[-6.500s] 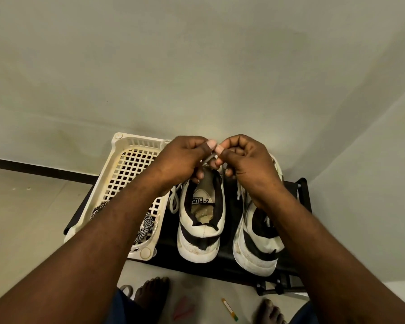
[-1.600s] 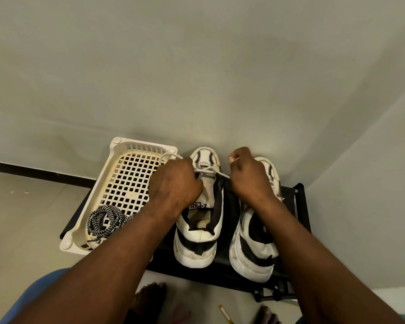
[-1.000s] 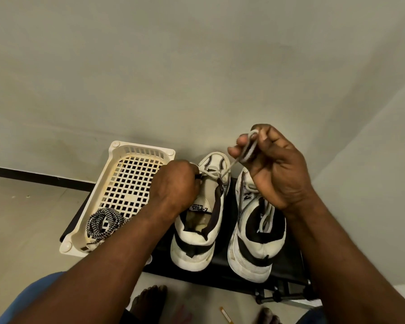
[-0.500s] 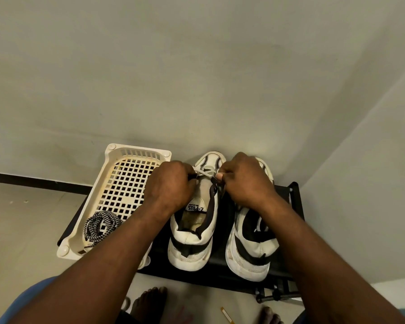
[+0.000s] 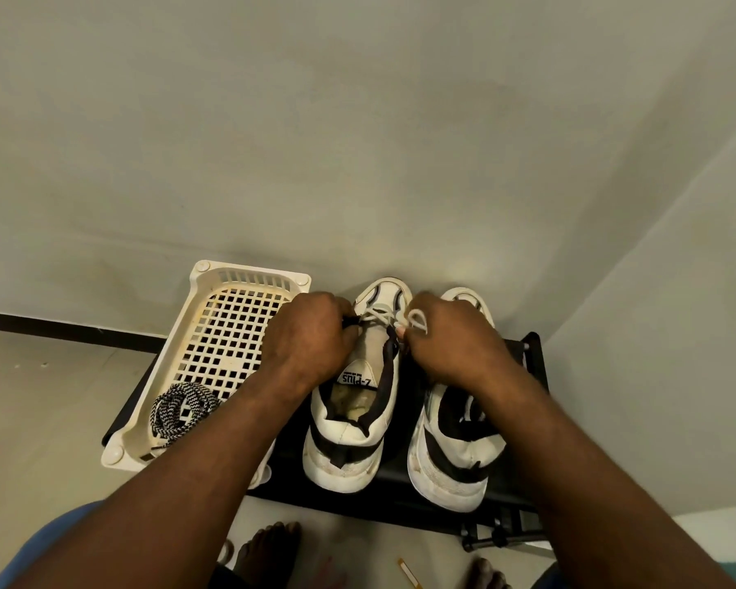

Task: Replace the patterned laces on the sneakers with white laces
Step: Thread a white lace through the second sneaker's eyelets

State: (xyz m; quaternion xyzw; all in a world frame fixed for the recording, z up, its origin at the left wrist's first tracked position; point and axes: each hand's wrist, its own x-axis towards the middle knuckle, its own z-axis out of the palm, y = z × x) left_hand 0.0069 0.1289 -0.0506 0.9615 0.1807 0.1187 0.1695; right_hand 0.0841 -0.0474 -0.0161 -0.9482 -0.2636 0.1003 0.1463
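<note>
Now the limp white fabric lace (image 5: pixel 378 317) crosses the front eyelets of the white-and-black sneaker (image 5: pixel 351 423); left hand (image 5: pixel 311 340) pinches the eyelet edge, right hand (image 5: pixel 453 340) pinches its loop; probably best gripped near the tip

Two white sneakers with black bands stand side by side on a black rack (image 5: pixel 400 499), heels toward the viewer and toes at the wall. The left sneaker (image 5: pixel 349 435) has its tongue showing and a white lace (image 5: pixel 379 318) crossed through only the eyelets nearest the toe. The left hand (image 5: pixel 311 337) pinches one end, and the right hand (image 5: pixel 451 342) pinches the other in a small loop. The right sneaker (image 5: pixel 455 461) is partly hidden. The patterned laces (image 5: pixel 183 408), black and white, lie coiled in the near corner of a basket (image 5: pixel 213 274).
</note>
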